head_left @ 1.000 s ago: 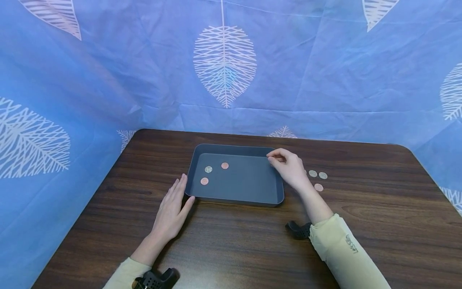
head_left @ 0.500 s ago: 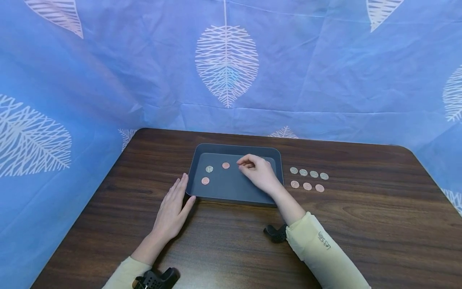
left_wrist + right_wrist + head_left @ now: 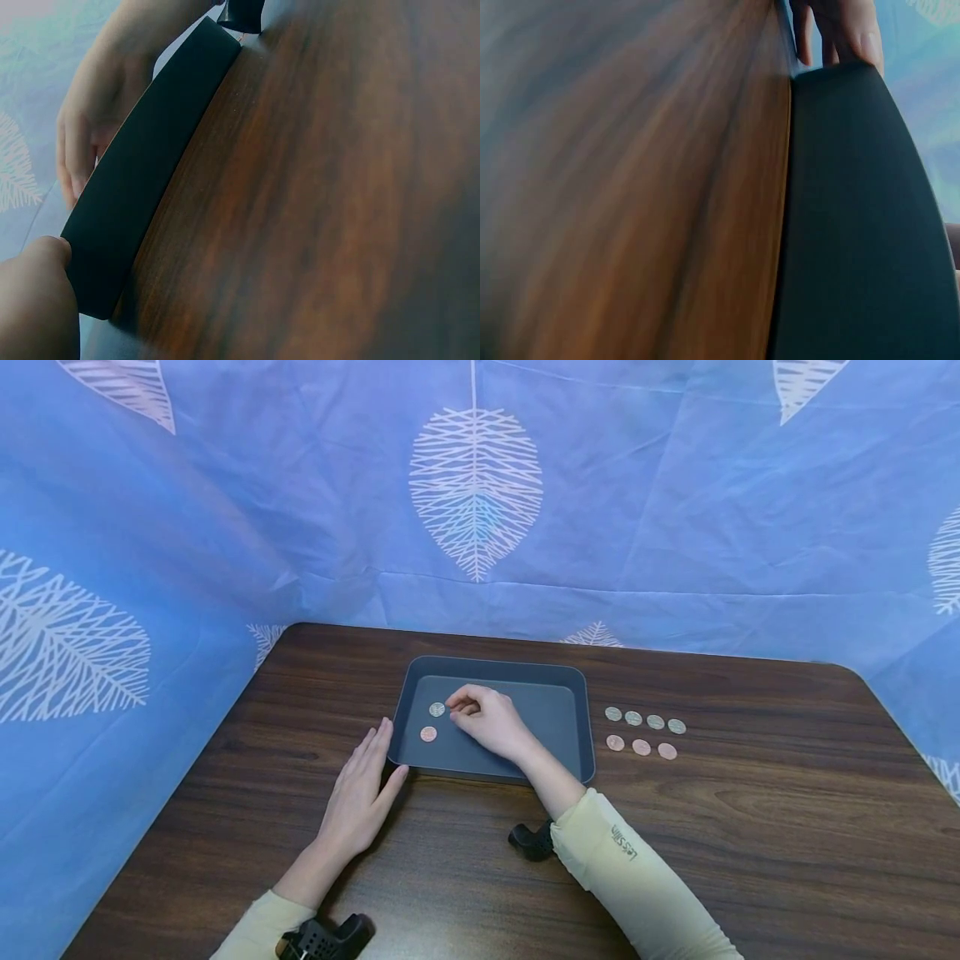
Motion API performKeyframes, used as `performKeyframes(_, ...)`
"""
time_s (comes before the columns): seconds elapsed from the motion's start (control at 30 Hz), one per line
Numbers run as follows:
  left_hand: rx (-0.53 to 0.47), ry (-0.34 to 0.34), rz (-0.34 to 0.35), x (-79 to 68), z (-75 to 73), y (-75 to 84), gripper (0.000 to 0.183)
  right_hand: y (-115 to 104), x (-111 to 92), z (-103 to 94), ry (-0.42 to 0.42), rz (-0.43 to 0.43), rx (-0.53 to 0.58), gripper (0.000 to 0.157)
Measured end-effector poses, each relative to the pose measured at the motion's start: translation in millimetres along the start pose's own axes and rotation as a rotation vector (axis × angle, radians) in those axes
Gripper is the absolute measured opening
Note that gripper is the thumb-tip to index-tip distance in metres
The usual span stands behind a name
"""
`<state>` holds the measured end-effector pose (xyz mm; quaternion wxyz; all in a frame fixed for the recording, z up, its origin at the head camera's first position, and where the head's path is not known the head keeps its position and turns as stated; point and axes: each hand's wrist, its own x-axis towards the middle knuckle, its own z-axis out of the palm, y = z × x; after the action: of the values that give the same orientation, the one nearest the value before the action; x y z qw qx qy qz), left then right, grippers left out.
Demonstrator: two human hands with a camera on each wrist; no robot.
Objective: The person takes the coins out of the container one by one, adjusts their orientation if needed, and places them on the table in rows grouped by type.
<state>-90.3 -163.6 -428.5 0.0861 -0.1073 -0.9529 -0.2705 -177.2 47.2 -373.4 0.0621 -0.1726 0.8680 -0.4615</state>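
A shallow dark grey tray (image 3: 525,768) lies on the wooden table. Inside it, toward the left, are a silver coin (image 3: 437,710) and a copper-coloured coin (image 3: 428,734). My right hand (image 3: 491,722) is over the tray, its fingers loosely bent, with fingertips just right of the silver coin; nothing shows between them. It covers the spot where another copper coin lay. My left hand (image 3: 356,802) rests at the tray's near left corner, fingers straight along the left side. Its thumb (image 3: 52,262) touches the tray's front wall in the left wrist view.
Right of the tray, several silver coins (image 3: 633,718) lie in a row, with a row of copper-coloured coins (image 3: 641,747) in front of it. A blue leaf-patterned cloth (image 3: 637,510) hangs behind the table (image 3: 750,827).
My right hand has moved left from the tray's right rim, across the tray, to beside the silver coin, now covering one copper coin. My left hand has stayed at the corner.
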Motion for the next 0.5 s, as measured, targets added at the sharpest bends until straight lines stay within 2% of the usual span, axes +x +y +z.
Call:
performKeyframes(0.3,0.010,-0.003,0.014,-0.2,-1.3,-0.9,0.064,-3,12,20.8,-0.077,-0.022,-0.005,0.018)
performKeyframes(0.5,0.016,-0.004,0.021,0.3,-2.2,-1.2,0.064,0,15,27.7,-0.093,-0.022,-0.033,0.022)
